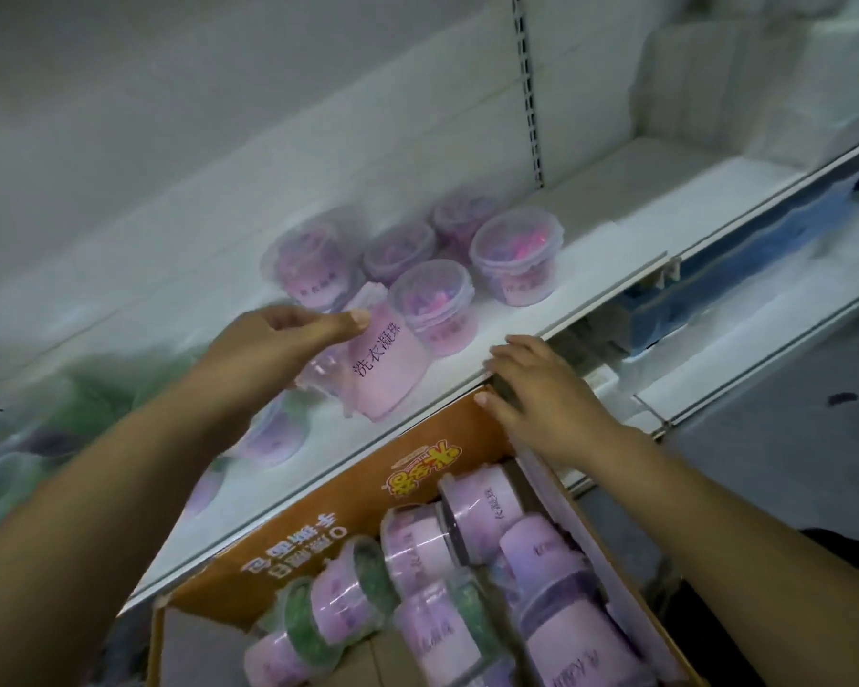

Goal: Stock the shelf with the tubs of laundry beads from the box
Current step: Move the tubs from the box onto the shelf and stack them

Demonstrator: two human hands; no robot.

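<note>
Orange box, pink-labelled clear tubs

Tilted pink-labelled tub at shelf, box below

- Tilted tub: clear glossy plastic; pink label matt, paper-like.
- Box: matt cardboard, orange print on the inner flap.
- Shelf: smooth white, slight sheen; looks like painted metal.
- Slotted upright: dull grey metal.

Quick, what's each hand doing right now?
Left hand: holds a tilted tub.
Right hand: grips the far edge of the box.
</note>
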